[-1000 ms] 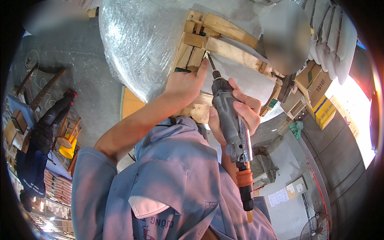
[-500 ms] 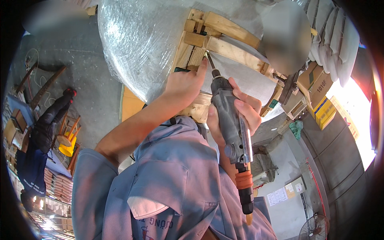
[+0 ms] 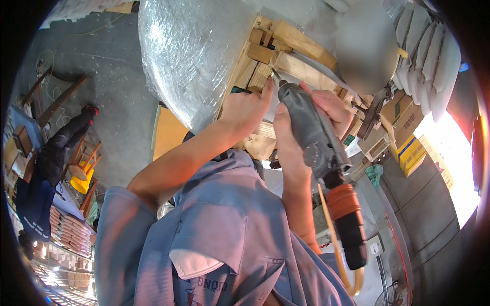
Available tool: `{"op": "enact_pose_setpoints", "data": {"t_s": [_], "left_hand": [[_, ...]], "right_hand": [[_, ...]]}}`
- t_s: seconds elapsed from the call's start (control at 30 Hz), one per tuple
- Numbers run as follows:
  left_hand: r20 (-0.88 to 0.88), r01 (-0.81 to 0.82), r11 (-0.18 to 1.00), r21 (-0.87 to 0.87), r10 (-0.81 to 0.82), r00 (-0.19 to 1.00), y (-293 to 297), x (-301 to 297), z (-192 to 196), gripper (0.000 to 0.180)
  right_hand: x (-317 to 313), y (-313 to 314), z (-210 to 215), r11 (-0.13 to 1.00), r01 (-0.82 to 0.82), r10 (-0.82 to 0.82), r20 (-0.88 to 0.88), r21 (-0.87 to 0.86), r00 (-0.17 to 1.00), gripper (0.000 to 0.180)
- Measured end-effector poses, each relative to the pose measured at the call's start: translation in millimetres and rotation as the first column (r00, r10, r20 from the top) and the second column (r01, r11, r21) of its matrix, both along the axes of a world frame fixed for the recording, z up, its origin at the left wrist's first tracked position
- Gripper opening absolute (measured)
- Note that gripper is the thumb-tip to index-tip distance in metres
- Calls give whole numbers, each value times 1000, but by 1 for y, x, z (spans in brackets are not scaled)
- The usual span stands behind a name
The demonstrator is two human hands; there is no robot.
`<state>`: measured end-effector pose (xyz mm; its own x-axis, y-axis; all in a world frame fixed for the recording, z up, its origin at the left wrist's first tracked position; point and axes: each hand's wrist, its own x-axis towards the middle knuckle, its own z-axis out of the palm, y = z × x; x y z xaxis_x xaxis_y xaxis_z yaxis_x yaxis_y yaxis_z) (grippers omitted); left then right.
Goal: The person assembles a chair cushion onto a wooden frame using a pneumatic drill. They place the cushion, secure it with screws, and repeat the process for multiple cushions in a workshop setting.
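My right hand (image 3: 335, 108) is wrapped round the dark grey body of a power screwdriver (image 3: 312, 122), which has an orange band and a black rear end. An amber hose (image 3: 329, 224) hangs beside its rear. The bit slants up and left to a joint of the wooden frame (image 3: 301, 66). My left hand (image 3: 246, 111) rests on the frame's slats, its index finger stretched to the wood just beside the bit tip. Its thumb and other fingers are mostly hidden; anything pinched there is too small to make out.
A large bundle in clear plastic wrap (image 3: 178, 56) lies left of the frame. A dark clamp-like fitting (image 3: 375, 112) sits at its right end, near cardboard boxes (image 3: 408, 115) and a yellow box (image 3: 412, 155). Far left, a person (image 3: 46, 168) in dark clothes is near a wooden stool (image 3: 79, 168).
The screwdriver's rear has swung right and its bit now lies at a flatter slant, with the body closer to the wood. My left hand stays by the bit tip. The view has shifted slightly.
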<state>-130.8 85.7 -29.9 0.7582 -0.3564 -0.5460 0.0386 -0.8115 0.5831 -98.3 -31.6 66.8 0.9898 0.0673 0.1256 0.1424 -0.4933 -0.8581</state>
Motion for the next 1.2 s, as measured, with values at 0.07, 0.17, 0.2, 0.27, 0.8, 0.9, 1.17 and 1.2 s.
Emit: {"op": "enact_pose_setpoints", "data": {"t_s": [0.07, 0.17, 0.2, 0.27, 0.8, 0.9, 1.17, 1.2], "left_hand": [[90, -15, 1000, -17, 16, 996, 1, -1, 0, 85], [186, -57, 997, -46, 65, 980, -1, -7, -6, 75], [126, -47, 999, -21, 50, 991, -3, -5, -5, 79], [101, -61, 998, -4, 61, 993, -5, -4, -6, 80], [-968, -905, -359, -229, -16, 251, 34, -54, 24, 65], [-950, -906, -322, -276, -53, 308, 26, -62, 36, 64], [-920, -897, -210, -390, 60, 387, 27, -80, 14, 44], [-927, -902, -210, -376, 74, 369, 28, -80, 12, 41]], "right_hand": [[-5, -2, -10, 1000, 2, -2, 12, -6, 1000, 62], [-8, 5, 4, 999, 43, -44, -75, -19, 996, 62], [-10, 3, 5, 997, 76, -75, -116, 4, 990, 62], [-14, 0, 7, 993, 108, -99, -162, 52, 982, 63], [-138, -34, 62, 864, 209, -244, 17, 458, 970, 70], [-155, -34, 60, 853, 223, -259, 12, 471, 966, 68], [-168, -36, 64, 819, 263, -304, -3, 509, 953, 68], [-168, -37, 64, 815, 267, -307, -8, 514, 952, 68]]}}
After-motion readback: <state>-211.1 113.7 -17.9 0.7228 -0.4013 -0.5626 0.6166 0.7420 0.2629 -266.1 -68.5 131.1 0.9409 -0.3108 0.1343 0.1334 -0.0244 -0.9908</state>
